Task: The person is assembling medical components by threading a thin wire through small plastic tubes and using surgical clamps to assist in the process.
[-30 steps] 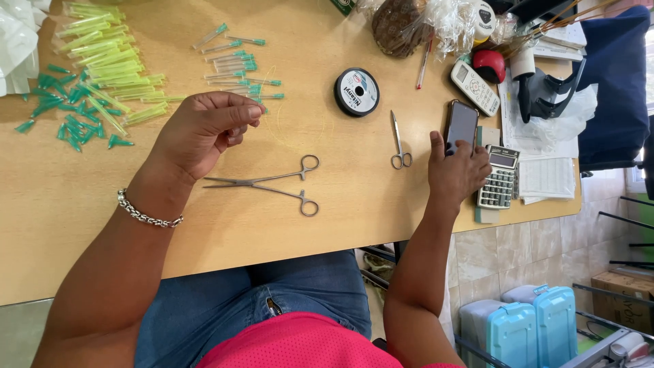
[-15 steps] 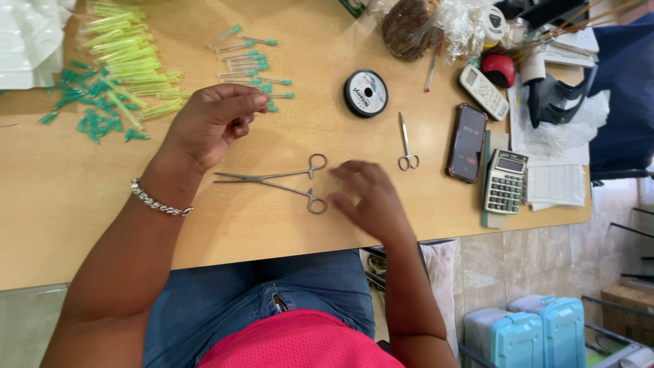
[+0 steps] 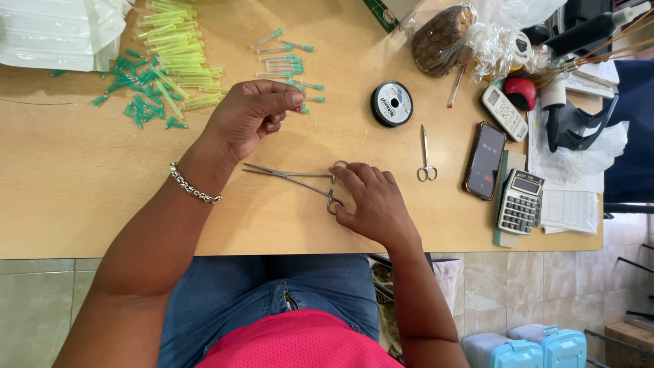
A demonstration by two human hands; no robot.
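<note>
Steel forceps (image 3: 289, 176) lie on the wooden table (image 3: 82, 197), tips pointing left. My right hand (image 3: 373, 202) rests on their ring handles, thumb at the near ring and forefinger at the far one. My left hand (image 3: 248, 117) hovers just above the forceps tips with thumb and fingertips pinched together. A faint clear line (image 3: 335, 129) curls on the table from that pinch. A silver bracelet (image 3: 194, 185) is on my left wrist.
Green-capped needles (image 3: 283, 63) and yellow-green tubes (image 3: 174, 58) lie at the back left beside white packets (image 3: 54, 34). A black line spool (image 3: 392, 103), small scissors (image 3: 425, 155), a phone (image 3: 484, 160), a calculator (image 3: 520, 202) and a remote (image 3: 504, 112) sit to the right.
My right hand left the phone, swept left across the table and settled on the forceps handles. The left hand kept its pinch in place.
</note>
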